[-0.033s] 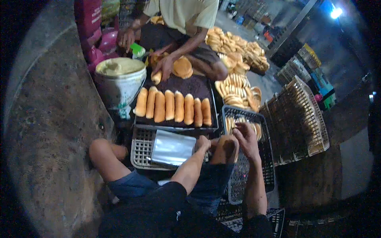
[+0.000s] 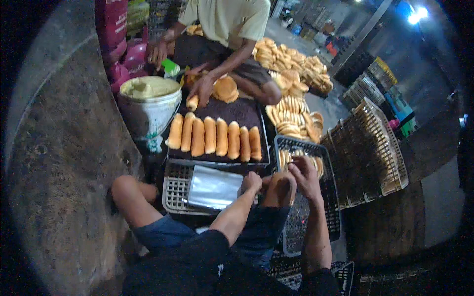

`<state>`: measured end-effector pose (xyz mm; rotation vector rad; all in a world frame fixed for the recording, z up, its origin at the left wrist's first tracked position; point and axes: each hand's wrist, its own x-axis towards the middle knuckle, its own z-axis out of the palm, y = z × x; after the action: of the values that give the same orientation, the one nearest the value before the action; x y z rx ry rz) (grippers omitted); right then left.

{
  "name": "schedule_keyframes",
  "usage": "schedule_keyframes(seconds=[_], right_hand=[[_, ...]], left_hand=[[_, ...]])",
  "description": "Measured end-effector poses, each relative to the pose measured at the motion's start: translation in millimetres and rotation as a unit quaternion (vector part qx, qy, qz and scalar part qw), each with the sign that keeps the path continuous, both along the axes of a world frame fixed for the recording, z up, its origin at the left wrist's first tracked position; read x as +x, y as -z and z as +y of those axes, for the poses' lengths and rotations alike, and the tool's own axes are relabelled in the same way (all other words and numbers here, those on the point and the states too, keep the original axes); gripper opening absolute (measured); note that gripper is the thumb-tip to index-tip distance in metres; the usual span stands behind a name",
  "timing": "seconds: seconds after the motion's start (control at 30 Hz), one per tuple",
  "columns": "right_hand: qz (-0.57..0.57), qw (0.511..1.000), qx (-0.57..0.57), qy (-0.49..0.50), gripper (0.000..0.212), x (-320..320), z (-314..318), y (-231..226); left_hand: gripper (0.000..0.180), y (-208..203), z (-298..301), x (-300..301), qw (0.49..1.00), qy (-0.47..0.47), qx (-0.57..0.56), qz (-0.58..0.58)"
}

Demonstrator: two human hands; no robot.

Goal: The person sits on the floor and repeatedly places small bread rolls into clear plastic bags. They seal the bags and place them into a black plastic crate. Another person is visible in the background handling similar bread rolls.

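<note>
My left hand (image 2: 251,183) is curled closed at the right edge of a stack of clear, shiny plastic sheets or bags (image 2: 212,188). What its fingers hold, if anything, is hidden. The stack lies on an upturned-looking pale crate (image 2: 176,187). My right hand (image 2: 306,178) hovers by my knee over a dark basket (image 2: 335,207) with bread slices or rolls (image 2: 319,167) in it. Its thumb and fingertips are pinched together; anything between them is too small to make out. Ahead, a row of several long golden buns (image 2: 210,135) rests on a dark tray (image 2: 247,111).
A person opposite has one hand (image 2: 200,93) on a bun and the other near a green-and-white tool (image 2: 170,66). A white bucket of pale cream (image 2: 148,111) stands left of the tray. Bread piles (image 2: 291,59) lie behind right; stacked crates (image 2: 370,148) stand at right.
The view has shifted slightly. My right hand's fingertips have come closer together and a little lower over the basket. My left hand stays beside the plastic stack.
</note>
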<state>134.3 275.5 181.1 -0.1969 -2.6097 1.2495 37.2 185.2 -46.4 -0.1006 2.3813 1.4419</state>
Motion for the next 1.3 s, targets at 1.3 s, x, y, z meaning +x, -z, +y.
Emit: schedule_keyframes(seconds=[1.3], right_hand=[[-0.005,0.911,-0.4,-0.103,0.021,-48,-123,56]], left_hand=[[0.038,-207,-229,-19,0.926,0.078,0.368,0.011]])
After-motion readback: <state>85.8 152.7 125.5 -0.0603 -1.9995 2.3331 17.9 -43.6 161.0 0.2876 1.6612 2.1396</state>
